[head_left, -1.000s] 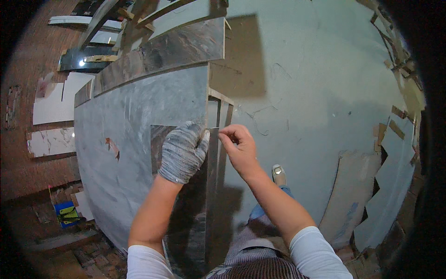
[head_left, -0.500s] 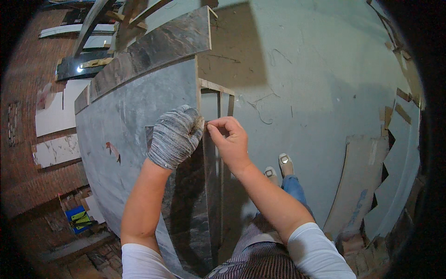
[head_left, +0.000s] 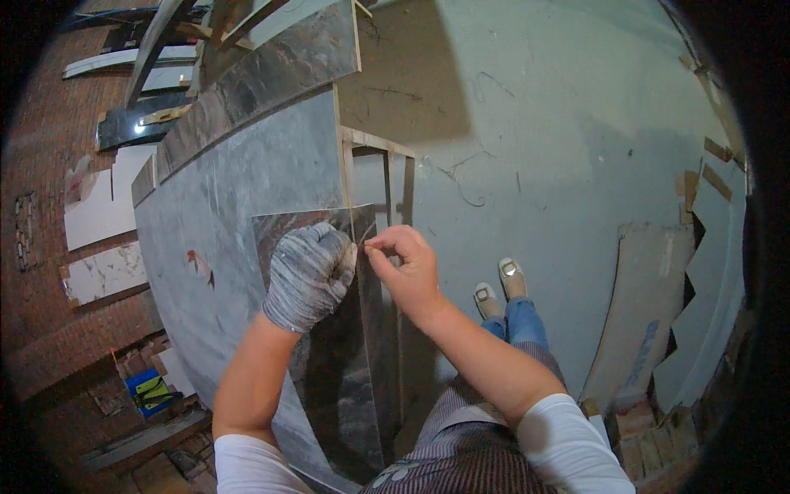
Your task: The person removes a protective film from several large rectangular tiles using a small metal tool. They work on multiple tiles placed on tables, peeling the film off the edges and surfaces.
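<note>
My left hand (head_left: 307,276), in a grey striped knit glove, is closed over the right edge of a dark marbled slab (head_left: 329,375). Bare and pinched, my right hand (head_left: 407,267) sits just beside it, thumb against forefinger. Whatever either hand holds is too small or hidden to make out. The slab lies on a grey stone-like tabletop (head_left: 222,189), and a narrow dark marbled edge strip (head_left: 374,337) runs down its right side. Both hands are near the slab's far right corner.
Below the tabletop's right edge shows a pale frame (head_left: 378,144). A longer marbled panel (head_left: 263,78) lies across the far end. Flat cardboard (head_left: 642,321) rests on the floor at right. White boards (head_left: 107,198) and a blue-and-yellow box (head_left: 150,391) are at left.
Both hands have moved a little nearer to me along the slab's edge, keeping their closed grips. The slab's far end now shows beyond my gloved hand. The view has shifted slightly.
</note>
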Tool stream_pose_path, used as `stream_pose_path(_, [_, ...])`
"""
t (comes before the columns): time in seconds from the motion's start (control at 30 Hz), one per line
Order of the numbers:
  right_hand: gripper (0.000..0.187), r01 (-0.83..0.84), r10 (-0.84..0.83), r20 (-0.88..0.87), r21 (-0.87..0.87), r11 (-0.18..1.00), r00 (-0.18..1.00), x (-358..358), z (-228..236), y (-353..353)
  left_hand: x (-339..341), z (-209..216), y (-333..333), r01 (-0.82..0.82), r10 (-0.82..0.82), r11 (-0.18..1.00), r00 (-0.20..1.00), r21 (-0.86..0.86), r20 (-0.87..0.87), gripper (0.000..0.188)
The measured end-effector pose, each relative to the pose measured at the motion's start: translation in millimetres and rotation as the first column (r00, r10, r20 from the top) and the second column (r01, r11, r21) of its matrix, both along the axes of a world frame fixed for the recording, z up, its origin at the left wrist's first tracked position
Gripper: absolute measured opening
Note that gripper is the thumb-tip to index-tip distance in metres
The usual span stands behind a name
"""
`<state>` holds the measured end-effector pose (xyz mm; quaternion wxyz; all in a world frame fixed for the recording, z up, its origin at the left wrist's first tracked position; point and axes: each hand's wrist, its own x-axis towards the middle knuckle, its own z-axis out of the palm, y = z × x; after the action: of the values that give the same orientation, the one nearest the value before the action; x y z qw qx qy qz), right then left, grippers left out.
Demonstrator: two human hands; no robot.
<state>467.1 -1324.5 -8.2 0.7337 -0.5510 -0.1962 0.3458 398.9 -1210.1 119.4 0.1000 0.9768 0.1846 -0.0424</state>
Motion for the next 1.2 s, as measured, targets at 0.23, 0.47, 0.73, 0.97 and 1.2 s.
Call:
stream_pose_path(0.23, [0.007,-0.058,0.056,0.111,0.012,0.998,0.992,-17,4,-29,-33,1,-27,0.037,-0.039,0.998,0.999,-0.041,-0.032,0.017])
stream_pose_path(0.47, [0.005,-0.079,0.071,0.171,0.042,0.996,0.983,-41,0,-60,-65,3,-63,0.017,-0.018,1.000,0.999,-0.020,-0.044,0.016])
stream_pose_path(0.73, [0.006,-0.218,0.206,0.146,0.070,0.973,0.967,-69,1,-101,-110,0,-104,0.085,-0.086,0.995,0.996,0.049,0.007,0.031])
stream_pose_path(0.97, [0.016,-0.162,0.130,0.245,0.116,0.980,0.961,-111,-5,-139,-149,-3,-142,0.113,-0.117,0.992,0.990,0.060,0.082,0.022])
stream_pose_path(1.2, [0.017,-0.134,0.096,0.226,0.156,0.979,0.969,-152,-14,-174,-193,-10,-175,0.143,-0.144,0.987,0.989,0.078,0.007,0.028])
